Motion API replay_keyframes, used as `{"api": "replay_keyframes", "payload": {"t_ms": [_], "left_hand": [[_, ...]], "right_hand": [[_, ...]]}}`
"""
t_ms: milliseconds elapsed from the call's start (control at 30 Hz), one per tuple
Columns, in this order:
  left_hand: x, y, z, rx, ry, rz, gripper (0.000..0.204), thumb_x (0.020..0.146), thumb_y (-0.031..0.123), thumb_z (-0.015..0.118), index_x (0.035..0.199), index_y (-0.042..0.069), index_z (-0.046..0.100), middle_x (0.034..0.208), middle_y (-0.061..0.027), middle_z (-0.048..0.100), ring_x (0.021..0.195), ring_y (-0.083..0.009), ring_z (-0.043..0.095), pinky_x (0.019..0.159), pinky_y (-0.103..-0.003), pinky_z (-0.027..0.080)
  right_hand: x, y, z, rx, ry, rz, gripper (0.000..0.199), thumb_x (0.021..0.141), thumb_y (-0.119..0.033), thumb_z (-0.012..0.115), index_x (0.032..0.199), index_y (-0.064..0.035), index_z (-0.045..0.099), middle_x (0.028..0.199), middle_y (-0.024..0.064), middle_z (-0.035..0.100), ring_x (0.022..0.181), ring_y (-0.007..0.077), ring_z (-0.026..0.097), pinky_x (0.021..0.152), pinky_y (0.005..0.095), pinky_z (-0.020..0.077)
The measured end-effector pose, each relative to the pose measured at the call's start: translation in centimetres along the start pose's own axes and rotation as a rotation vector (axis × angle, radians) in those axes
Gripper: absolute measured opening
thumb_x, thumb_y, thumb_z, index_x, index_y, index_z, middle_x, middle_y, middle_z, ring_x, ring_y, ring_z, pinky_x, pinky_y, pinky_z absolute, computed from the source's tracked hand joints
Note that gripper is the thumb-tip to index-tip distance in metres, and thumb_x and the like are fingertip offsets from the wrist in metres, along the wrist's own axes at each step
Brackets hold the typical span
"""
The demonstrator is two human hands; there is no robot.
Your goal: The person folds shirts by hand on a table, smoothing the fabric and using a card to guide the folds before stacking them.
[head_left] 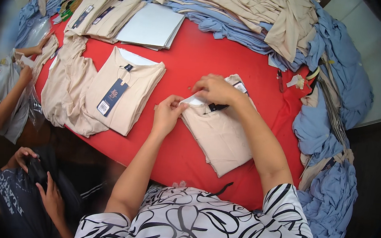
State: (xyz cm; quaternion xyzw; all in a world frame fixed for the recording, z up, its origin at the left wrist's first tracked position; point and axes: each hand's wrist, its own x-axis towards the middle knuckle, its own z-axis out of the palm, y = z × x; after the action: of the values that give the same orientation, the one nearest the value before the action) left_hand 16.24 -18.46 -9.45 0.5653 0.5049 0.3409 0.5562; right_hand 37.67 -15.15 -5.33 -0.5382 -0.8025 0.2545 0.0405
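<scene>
A folded beige shirt (220, 142) lies on the red table in front of me. White card (194, 100) shows inside its neckline, next to a small dark label or tag (218, 107). My left hand (168, 113) pinches the left end of the neckline, fingers closed. At the far side of the neck, my right hand (216, 88) bends its fingers down onto the collar edge and grips it, the fingertips partly hidden. To the left sits a stack of folded beige shirts (129, 108), its top one bearing a dark blue hang tag (112, 97).
White card sheets (151, 25) lie beyond the stack, beside more folded tagged shirts (104, 16). Loose beige shirts (274, 10) and blue garments (342, 69) pile along the far and right edges. Scissors (280, 79) and a tape roll (313, 74) lie right. Two people are at left.
</scene>
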Motion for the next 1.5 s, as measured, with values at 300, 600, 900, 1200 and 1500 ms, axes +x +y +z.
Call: {"api": "replay_keyframes", "payload": {"t_ms": [300, 600, 900, 1200, 1500], "left_hand": [[-1.0, 1.3, 0.7, 0.001, 0.101, 0.042, 0.015, 0.085, 0.011, 0.073, 0.093, -0.001, 0.068, 0.077, -0.0041, 0.067, 0.067, -0.0091, 0.061, 0.062, -0.024, 0.05], [0.6, -0.7, 0.7, 0.331, -0.015, 0.18, 0.015, 0.088, 0.01, 0.067, 0.099, 0.001, 0.071, 0.074, -0.0074, 0.066, 0.066, -0.013, 0.06, 0.064, -0.03, 0.047], [0.7, -0.1, -0.1, 0.315, -0.106, 0.112, 0.015, 0.086, 0.007, 0.067, 0.098, -0.002, 0.069, 0.091, -0.0142, 0.065, 0.08, -0.0242, 0.063, 0.073, -0.037, 0.049], [-0.2, -0.2, 0.5, 0.491, 0.016, 0.253, 0.014, 0.083, 0.011, 0.071, 0.094, 0.002, 0.07, 0.089, -0.0137, 0.064, 0.088, -0.0285, 0.065, 0.081, -0.039, 0.05], [4.2, 0.8, 1.6, 0.67, -0.109, 0.45, 0.009, 0.085, 0.008, 0.064, 0.089, 0.0, 0.065, 0.098, -0.019, 0.064, 0.093, -0.0399, 0.062, 0.082, -0.047, 0.05]], "right_hand": [[-1.0, -0.9, 2.7, 0.206, -0.003, -0.061, 0.022, 0.09, -0.017, 0.061, 0.104, -0.0042, 0.072, 0.103, 0.0078, 0.068, 0.1, 0.027, 0.053, 0.097, 0.0388, 0.0418], [-5.0, 5.5, -1.9, 0.032, 0.442, 0.428, 0.03, 0.081, -0.004, 0.061, 0.109, -0.0054, 0.071, 0.11, 0.0156, 0.068, 0.099, 0.0316, 0.063, 0.091, 0.0386, 0.0501], [-3.0, 8.5, -2.7, 0.596, 0.297, 0.346, 0.016, 0.084, -0.007, 0.064, 0.097, -0.0013, 0.071, 0.088, 0.0081, 0.07, 0.08, 0.0164, 0.066, 0.074, 0.0304, 0.0511], [-2.3, 10.2, 0.7, 0.294, 0.471, 0.24, 0.017, 0.083, -0.01, 0.067, 0.098, -0.002, 0.071, 0.092, 0.0132, 0.071, 0.084, 0.0238, 0.068, 0.077, 0.0364, 0.0523], [-5.0, 8.2, -2.0, 0.181, 0.282, 0.485, 0.023, 0.084, -0.016, 0.068, 0.097, 0.0025, 0.07, 0.092, 0.0206, 0.07, 0.085, 0.035, 0.068, 0.077, 0.0422, 0.0526]]}}
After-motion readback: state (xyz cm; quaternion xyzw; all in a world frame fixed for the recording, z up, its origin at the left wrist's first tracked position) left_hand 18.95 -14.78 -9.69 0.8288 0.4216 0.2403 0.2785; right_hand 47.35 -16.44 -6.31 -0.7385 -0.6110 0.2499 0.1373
